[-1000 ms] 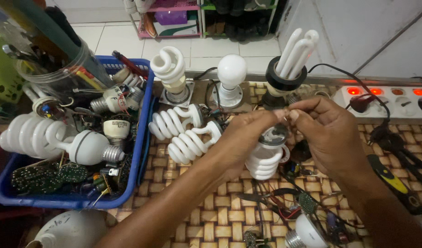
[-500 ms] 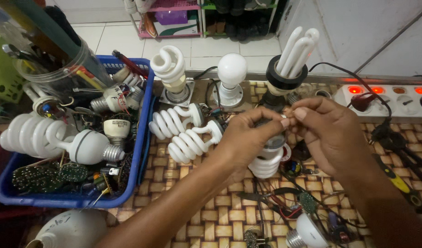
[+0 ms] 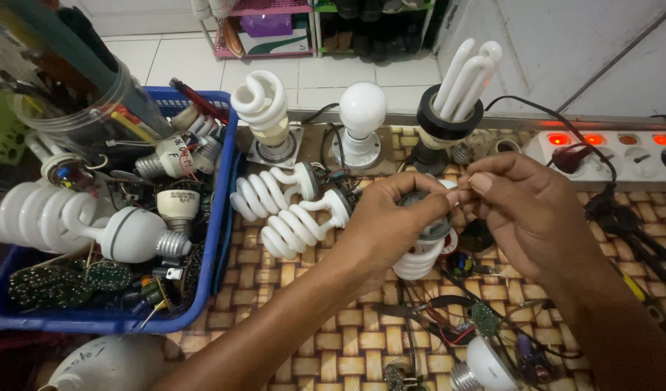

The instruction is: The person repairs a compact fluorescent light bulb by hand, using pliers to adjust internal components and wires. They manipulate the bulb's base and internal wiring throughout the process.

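The person is working over a woven mat [image 3: 311, 347], holding a spiral lamp [image 3: 420, 257] upside down, glass coil pointing at the mat and grey base uppermost. The left hand [image 3: 394, 224] is closing around the base, fingers curled on the plastic housing; the right hand [image 3: 525, 213] is pinching thumb and forefinger together just above the base, apparently on a thin wire lead, though the lead itself is too fine to make out. The lamp is sitting at mid-mat, just right of two loose spiral lamps [image 3: 289, 210] and in front of three upright lamps in sockets [image 3: 362, 119]. A blue basket [image 3: 217, 224] of lamp parts is standing to the left; a white power strip [image 3: 622, 148] with lit red switches is lying at the right edge. Judgement: the lamp is looking light, with a rigid base and a thin, brittle glass tube, so the grip belongs on the plastic base, not the coil; any fine leads would probably bend easily and snap under repeated twisting.
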